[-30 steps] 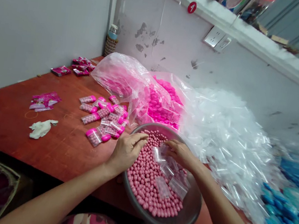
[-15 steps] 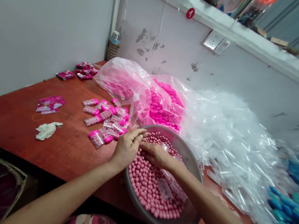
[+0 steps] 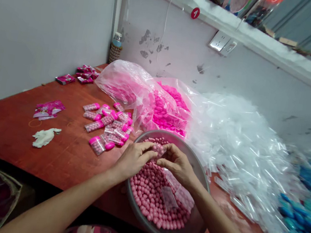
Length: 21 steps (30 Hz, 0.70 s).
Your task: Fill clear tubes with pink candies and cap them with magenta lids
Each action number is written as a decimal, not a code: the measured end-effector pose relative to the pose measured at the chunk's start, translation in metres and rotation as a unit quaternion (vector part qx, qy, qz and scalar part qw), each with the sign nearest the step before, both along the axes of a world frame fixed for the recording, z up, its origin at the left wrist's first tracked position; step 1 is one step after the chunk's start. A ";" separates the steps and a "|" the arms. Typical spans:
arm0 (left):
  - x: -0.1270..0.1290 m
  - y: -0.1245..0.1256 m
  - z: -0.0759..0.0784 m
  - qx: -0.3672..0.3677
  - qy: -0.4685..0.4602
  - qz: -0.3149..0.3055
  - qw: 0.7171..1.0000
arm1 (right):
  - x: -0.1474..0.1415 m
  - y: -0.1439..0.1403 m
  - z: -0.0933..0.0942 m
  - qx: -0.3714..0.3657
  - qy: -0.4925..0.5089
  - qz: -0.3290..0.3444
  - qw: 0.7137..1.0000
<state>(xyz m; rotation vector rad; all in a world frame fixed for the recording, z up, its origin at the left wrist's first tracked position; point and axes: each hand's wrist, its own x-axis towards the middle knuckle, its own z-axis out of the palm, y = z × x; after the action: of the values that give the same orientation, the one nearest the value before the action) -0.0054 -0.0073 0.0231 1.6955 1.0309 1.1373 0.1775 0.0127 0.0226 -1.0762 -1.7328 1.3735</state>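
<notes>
A grey metal bowl point(image 3: 188, 230) full of pink round candies point(image 3: 148, 193) sits at the table's near edge. My left hand point(image 3: 134, 159) and my right hand point(image 3: 176, 163) meet over the far side of the bowl. Between their fingertips they hold a small clear tube point(image 3: 159, 148) with pink candies in it. Several empty clear tubes point(image 3: 169, 197) lie on top of the candies by my right wrist. Left of the bowl lies a heap of filled tubes with pink caps point(image 3: 106, 125).
A clear bag of bright pink caps point(image 3: 162, 108) lies behind the bowl. A large pile of clear tubes point(image 3: 241, 145) spreads to the right, with blue pieces point(image 3: 306, 201) beyond it. Pink packets point(image 3: 48, 109), a white rag point(image 3: 44, 135) and a bottle point(image 3: 115, 47) lie on the red table point(image 3: 65, 153).
My right hand moved from the loose empty tubes to the far side of the bowl and joined my left hand. Both now hold a tube with candies above the pile.
</notes>
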 end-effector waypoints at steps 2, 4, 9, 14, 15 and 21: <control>0.000 0.003 -0.001 -0.007 -0.015 -0.029 0.999 | 0.006 0.000 0.006 0.070 -0.049 0.011 0.996; -0.001 0.006 -0.003 -0.007 -0.020 -0.054 0.998 | 0.012 0.001 0.014 0.145 -0.121 0.047 0.981; -0.002 0.009 -0.006 -0.010 -0.010 -0.087 0.996 | 0.016 -0.001 0.028 0.310 -0.248 0.101 0.912; -0.002 0.007 -0.001 0.015 0.020 -0.097 0.995 | 0.016 -0.007 0.027 0.274 -0.264 0.110 0.918; -0.002 0.007 0.000 0.019 0.024 -0.092 0.995 | 0.018 -0.008 0.026 0.238 -0.251 0.099 0.933; -0.002 0.005 -0.003 0.019 0.026 -0.017 0.999 | 0.040 0.005 0.032 -0.021 -0.150 0.104 0.983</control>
<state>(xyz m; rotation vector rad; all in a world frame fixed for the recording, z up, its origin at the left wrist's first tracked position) -0.0078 -0.0024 0.0197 1.7747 1.0145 1.1018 0.2176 0.0176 0.0543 -1.2036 -2.0928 1.4366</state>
